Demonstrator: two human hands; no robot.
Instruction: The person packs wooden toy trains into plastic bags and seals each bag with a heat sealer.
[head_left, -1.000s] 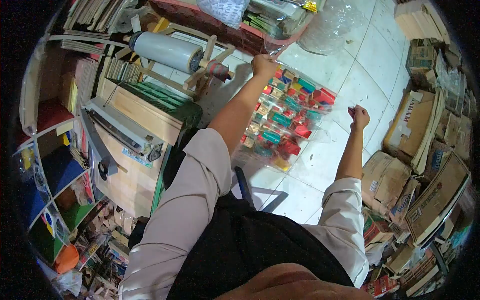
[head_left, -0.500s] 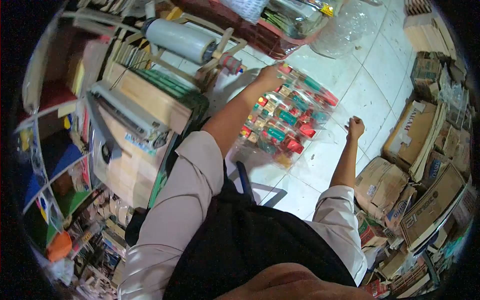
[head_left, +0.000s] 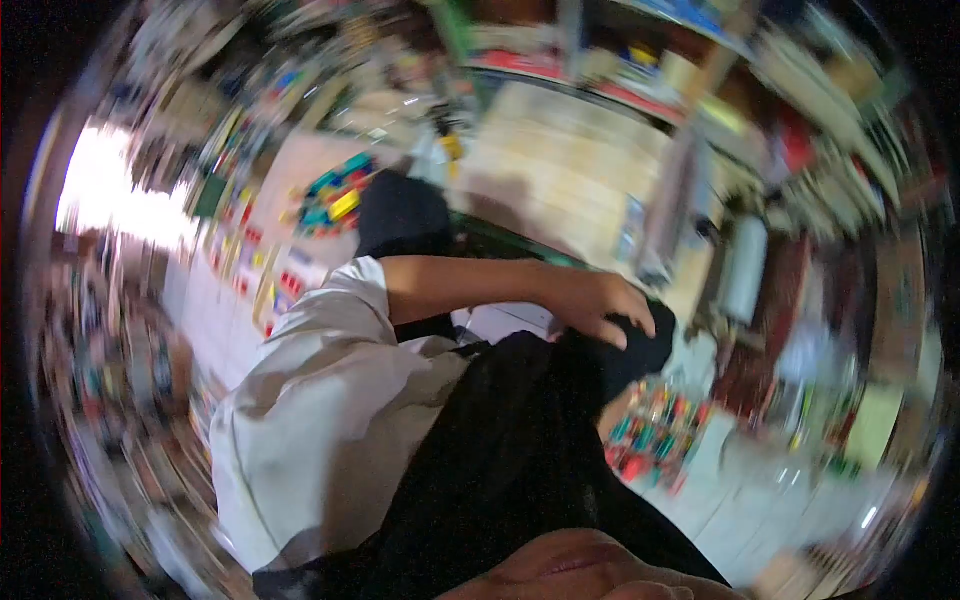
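My left hand (head_left: 600, 305) lies across my dark-clothed knee (head_left: 645, 350), fingers apart, with nothing in it. My right hand is out of sight. To the right of that knee, clear plastic packs of coloured pieces (head_left: 655, 435), red, teal and wood-toned, lie on the floor. On the other side, near my other knee (head_left: 405, 210), a pile of teal, yellow and red blocks (head_left: 340, 195) sits on a pale surface. The picture is smeared by motion.
Ahead stands a wooden board or tabletop (head_left: 560, 150) with a long grey machine (head_left: 680, 200) on it. A roll of clear plastic film (head_left: 742, 270) is to its right. Shelves (head_left: 520, 50) rise behind, and blurred stacks (head_left: 110, 400) line the left.
The view has swung left. My left hand has left the plastic packs and now rests on my knee. My right hand has gone out of view.
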